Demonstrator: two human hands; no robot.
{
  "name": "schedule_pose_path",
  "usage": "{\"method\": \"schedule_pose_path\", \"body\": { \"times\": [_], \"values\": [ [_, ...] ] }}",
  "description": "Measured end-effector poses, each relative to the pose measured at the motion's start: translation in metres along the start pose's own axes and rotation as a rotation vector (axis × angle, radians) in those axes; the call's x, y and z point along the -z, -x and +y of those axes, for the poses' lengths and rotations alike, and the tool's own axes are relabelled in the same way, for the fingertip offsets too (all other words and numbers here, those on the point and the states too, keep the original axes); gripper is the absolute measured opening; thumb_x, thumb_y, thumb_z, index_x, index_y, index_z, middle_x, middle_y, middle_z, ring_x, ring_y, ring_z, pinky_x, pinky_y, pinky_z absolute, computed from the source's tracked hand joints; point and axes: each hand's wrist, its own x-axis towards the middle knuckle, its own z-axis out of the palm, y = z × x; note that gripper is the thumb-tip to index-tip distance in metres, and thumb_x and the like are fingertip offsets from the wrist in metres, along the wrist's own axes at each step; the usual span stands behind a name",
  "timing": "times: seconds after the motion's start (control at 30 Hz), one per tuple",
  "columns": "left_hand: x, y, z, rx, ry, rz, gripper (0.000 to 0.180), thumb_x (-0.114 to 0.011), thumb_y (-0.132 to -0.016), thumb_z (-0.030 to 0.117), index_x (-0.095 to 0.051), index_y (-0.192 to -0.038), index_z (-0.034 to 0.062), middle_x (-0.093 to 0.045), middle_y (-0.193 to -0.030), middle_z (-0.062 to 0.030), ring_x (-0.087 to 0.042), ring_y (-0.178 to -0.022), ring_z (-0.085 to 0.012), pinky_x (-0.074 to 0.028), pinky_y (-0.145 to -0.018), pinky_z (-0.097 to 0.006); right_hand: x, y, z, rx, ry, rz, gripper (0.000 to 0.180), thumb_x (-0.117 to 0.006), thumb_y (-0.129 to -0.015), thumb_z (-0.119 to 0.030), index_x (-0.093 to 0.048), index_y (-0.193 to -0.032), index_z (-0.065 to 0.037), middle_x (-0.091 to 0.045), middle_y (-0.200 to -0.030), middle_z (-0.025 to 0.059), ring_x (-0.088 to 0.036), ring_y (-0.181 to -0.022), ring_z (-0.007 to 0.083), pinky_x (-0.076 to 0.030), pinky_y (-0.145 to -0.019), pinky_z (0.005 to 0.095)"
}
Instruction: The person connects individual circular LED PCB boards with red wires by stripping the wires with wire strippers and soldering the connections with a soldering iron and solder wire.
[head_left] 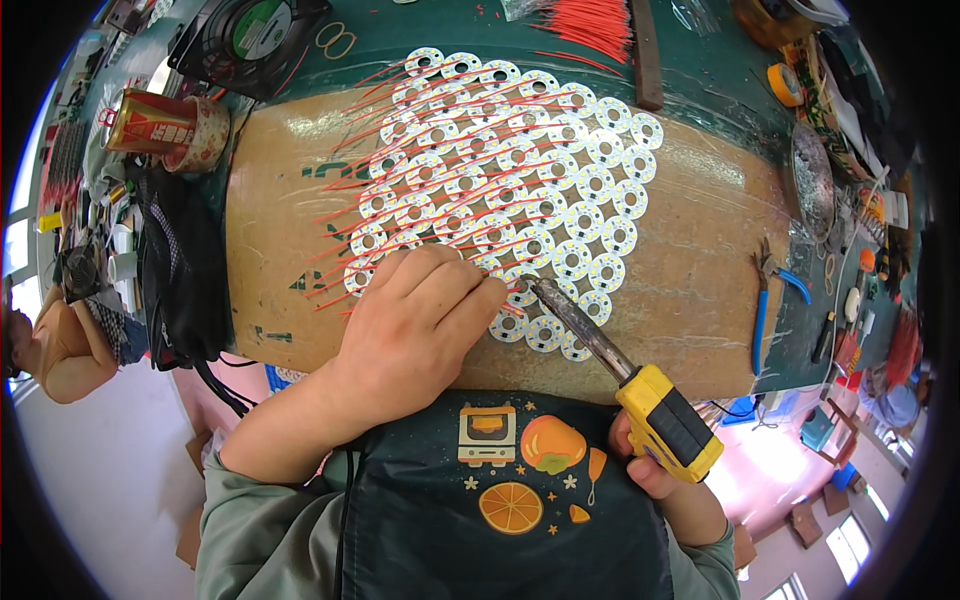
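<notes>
Dark apron cloth (420, 530) lies near, the left hand (412, 325) bunches over white discs (584, 183), its pinch hidden, and the right hand (655, 480) grips a yellow soldering iron (655, 405).

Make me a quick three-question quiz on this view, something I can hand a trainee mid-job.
1. Which of the two hands grips the yellow-and-black soldering iron?
2. True or false: the blue-handled pliers lie to the left of the white ring-shaped boards.
3. What colour are the thin wires lying across the boards?
a) blue
b) red
c) yellow

Key:
1. The right hand.
2. False; the pliers lie to the right of the boards.
3. b) red.
</notes>
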Motion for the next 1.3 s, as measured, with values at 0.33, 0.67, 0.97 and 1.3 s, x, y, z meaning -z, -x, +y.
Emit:
{"method": "schedule_pose_path", "body": {
  "times": [0.33, 0.67, 0.97, 1.3],
  "values": [
    [-0.001, 0.000, 0.001, 0.009, -0.011, 0.011, 0.032, -0.065, -0.068, 0.000, -0.068, -0.099, 0.0047, -0.060, -0.092, -0.0073, -0.061, -0.089, -0.0258, -0.049, -0.079, -0.035, -0.004, 0.001, -0.007, -0.014, -0.101, 0.054, 0.034, -0.073, -0.084, -0.037, -0.059, -0.080, -0.007, -0.058, -0.072, 0.0060, -0.056, -0.061, 0.0222, -0.044, -0.055, 0.0329],
    [0.001, -0.001, 0.007, -0.038, -0.027, 0.114, 0.029, -0.068, -0.067, 0.004, -0.069, -0.096, 0.0052, -0.061, -0.093, -0.0061, -0.061, -0.090, -0.0252, -0.047, -0.078, -0.037, -0.005, 0.003, -0.011, -0.012, -0.186, 0.097, 0.036, -0.075, -0.083, -0.038, -0.059, -0.081, -0.006, -0.057, -0.072, 0.0038, -0.055, -0.060, 0.0187, -0.042, -0.054, 0.0309],
    [-0.004, 0.001, 0.008, -0.038, -0.012, 0.086, 0.031, -0.069, -0.066, 0.003, -0.069, -0.097, 0.0042, -0.061, -0.092, -0.0063, -0.062, -0.089, -0.0254, -0.047, -0.076, -0.037, -0.003, 0.009, -0.007, -0.042, -0.154, 0.077, 0.041, -0.076, -0.082, -0.044, -0.057, -0.079, -0.007, -0.056, -0.070, 0.0037, -0.054, -0.059, 0.0192, -0.042, -0.053, 0.0308],
    [-0.001, -0.003, 0.013, -0.079, 0.047, 0.106, 0.032, -0.070, -0.063, 0.003, -0.069, -0.095, 0.0054, -0.061, -0.092, -0.0052, -0.062, -0.088, -0.0237, -0.046, -0.076, -0.037, -0.005, 0.009, -0.008, -0.017, -0.159, 0.112, 0.040, -0.075, -0.083, -0.042, -0.057, -0.078, -0.007, -0.056, -0.069, 0.0046, -0.055, -0.058, 0.0195, -0.042, -0.053, 0.0310]
  ]
}}
